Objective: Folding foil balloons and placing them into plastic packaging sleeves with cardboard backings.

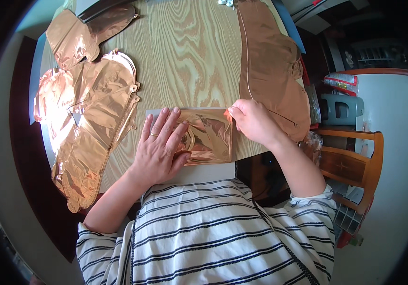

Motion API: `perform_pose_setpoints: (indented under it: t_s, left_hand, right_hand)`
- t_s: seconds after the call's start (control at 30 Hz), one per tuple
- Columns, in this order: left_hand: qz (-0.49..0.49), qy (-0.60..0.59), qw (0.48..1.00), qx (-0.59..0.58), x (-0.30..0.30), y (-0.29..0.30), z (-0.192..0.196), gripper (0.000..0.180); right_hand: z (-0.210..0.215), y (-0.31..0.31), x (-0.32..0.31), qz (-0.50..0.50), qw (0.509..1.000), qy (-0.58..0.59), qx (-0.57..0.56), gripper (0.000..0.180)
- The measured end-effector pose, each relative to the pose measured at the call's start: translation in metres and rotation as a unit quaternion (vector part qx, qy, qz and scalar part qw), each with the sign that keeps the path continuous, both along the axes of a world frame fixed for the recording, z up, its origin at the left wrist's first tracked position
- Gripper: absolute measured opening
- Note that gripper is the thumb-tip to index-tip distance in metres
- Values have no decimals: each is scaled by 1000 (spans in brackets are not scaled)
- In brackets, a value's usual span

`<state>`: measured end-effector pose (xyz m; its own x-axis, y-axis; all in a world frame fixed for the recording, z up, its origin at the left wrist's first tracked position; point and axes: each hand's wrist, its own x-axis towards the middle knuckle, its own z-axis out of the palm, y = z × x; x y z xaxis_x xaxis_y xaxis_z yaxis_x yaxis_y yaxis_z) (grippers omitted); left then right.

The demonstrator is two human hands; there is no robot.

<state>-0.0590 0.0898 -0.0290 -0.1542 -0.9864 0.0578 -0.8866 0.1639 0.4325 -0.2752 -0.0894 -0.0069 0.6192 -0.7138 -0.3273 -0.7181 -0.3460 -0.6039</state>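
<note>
A folded, shiny copper-coloured foil balloon [211, 140] lies as a rectangle near the table's front edge, on a pale flat sheet [204, 172]. My left hand [159, 147] rests palm down on its left part, fingers stretched out and slightly apart. At the far right corner, my right hand [251, 121] pinches a small orange-red piece [228, 114] between thumb and fingers. Whether that piece is joined to the foil is hard to tell. The balloon's left portion is hidden under my left hand.
Flat copper foil balloons [90, 85] are piled on the table's left side, and more foil balloons [273, 71] lie along the right. The wood-grain table [185, 57] stretches between them. A wooden chair [346, 156] and a grey-green stool [344, 108] stand at the right.
</note>
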Motion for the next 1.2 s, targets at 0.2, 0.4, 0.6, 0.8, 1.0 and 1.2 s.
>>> perform_pose_setpoints:
  t_s: [0.2, 0.4, 0.6, 0.8, 1.0, 1.2]
  left_hand:
    - [-13, -8, 1000, -23, 1, -6, 0, 64]
    - [2, -30, 999, -22, -4, -6, 0, 70]
    - [1, -36, 999, -34, -5, -5, -1, 69]
    - [2, -21, 1000, -17, 0, 1, -3, 70]
    - [1, -14, 999, -37, 6, 2, -5, 75]
    - [11, 77, 997, -7, 10, 0, 5, 81]
  right_hand:
    - [0, 22, 3, 52, 954, 61, -288, 17]
    - [16, 51, 17, 105, 903, -61, -413, 42]
    - [-21, 72, 13, 176, 938, 4, -298, 76]
    - [-28, 65, 0, 158, 952, 47, -258, 86]
    - [-31, 65, -2, 157, 954, 50, -250, 87]
    - [-25, 69, 3, 147, 962, 41, -224, 86]
